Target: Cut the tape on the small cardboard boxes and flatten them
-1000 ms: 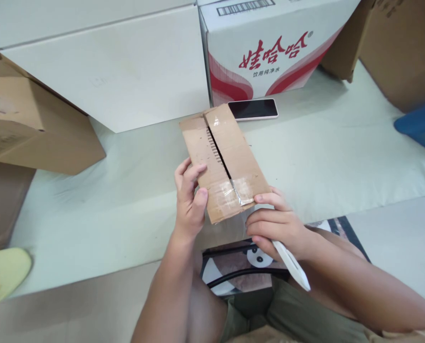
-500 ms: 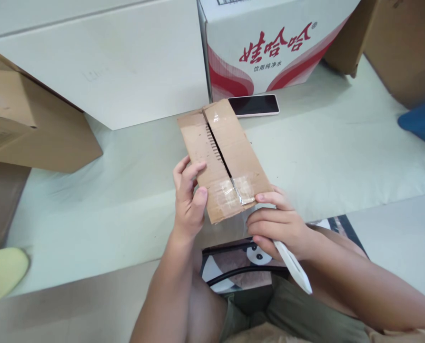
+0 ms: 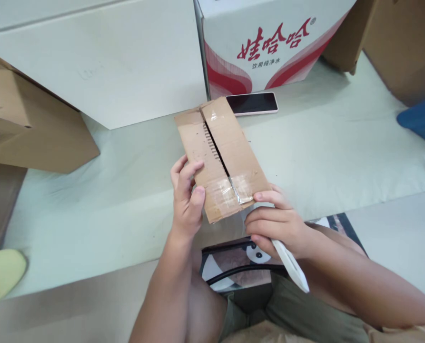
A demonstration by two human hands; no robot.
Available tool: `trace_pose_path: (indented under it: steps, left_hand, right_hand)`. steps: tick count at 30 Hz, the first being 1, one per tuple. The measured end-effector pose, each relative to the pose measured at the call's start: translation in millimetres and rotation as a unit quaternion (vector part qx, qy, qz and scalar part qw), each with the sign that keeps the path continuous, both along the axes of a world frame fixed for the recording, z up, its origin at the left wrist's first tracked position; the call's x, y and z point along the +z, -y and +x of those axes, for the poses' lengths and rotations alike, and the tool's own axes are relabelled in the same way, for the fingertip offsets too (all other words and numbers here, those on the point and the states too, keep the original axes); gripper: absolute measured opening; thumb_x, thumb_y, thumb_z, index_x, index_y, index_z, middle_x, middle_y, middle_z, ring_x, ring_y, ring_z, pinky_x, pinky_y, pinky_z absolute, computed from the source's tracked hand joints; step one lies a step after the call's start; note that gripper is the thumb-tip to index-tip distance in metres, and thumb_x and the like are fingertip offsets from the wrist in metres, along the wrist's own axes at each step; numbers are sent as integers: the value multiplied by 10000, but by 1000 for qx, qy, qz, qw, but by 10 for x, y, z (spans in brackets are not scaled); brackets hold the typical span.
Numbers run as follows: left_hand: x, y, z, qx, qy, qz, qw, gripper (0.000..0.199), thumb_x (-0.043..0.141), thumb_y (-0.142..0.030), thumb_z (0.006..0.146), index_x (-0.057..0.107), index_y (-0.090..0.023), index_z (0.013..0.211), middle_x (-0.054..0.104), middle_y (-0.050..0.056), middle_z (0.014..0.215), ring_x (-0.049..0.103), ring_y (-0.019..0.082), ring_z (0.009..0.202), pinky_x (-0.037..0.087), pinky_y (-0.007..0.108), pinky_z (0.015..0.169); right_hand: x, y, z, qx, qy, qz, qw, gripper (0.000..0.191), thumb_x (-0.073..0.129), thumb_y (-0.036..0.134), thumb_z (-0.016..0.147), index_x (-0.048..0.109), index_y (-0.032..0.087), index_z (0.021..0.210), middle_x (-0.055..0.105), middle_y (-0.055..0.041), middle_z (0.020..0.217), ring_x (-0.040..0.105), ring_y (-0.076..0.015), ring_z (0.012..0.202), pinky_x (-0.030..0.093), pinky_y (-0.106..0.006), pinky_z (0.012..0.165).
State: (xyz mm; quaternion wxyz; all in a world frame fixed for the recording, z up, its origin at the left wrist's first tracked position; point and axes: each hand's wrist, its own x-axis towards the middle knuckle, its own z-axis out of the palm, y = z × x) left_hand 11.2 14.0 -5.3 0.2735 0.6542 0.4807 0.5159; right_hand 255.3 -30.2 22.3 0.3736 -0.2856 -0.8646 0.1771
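A flattish brown cardboard box (image 3: pixel 239 152) is held tilted in front of me, with a dark open slit down its middle between two flaps. Clear tape (image 3: pixel 230 190) covers the near end of that seam. My left hand (image 3: pixel 187 200) grips the box's left side, thumb and fingers at its edge. Wrapped in my right hand (image 3: pixel 278 221) is a slim white handle (image 3: pixel 292 267) that sticks out toward me; its other end is hidden by the fingers. The right index finger rests on the box's near right corner, beside the tape.
Behind the box lies a phone (image 3: pixel 253 103) on the pale green cloth (image 3: pixel 326 152). A white carton (image 3: pixel 101 71) and a red-and-white water carton (image 3: pixel 269 47) stand at the back. Brown cartons (image 3: pixel 55 124) flank both sides. A blue object (image 3: pixel 421 121) sits at right, a yellow-green one (image 3: pixel 3 274) at left.
The camera view has shifted very slightly. The hands, box and white handle keep nearly the same positions relative to each other.
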Motion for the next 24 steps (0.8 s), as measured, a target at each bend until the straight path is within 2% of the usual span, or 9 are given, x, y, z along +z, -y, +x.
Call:
trace_pose_path:
  steps: [9, 24]
  left_hand:
    - [-28, -7, -4, -17, 13, 23, 1000, 424, 480, -600, 1053, 604, -376, 1390, 515, 86, 1479, 453, 324, 1501, 508, 488, 1150]
    - [-56, -21, -13, -21, 7, 38, 999, 430, 481, -578, 1059, 608, -355, 1404, 517, 95, 1484, 469, 312, 1489, 529, 454, 1112]
  right_hand:
    - [-5, 10, -17, -4, -2, 2, 1000, 60, 629, 214, 955, 656, 265, 940, 769, 27, 829, 523, -194, 1347, 201, -372, 1330]
    - [-4, 8, -28, -9, -4, 1, 1000, 82, 616, 203, 958, 663, 261, 925, 774, 23, 828, 563, -197, 1322, 248, -387, 1308]
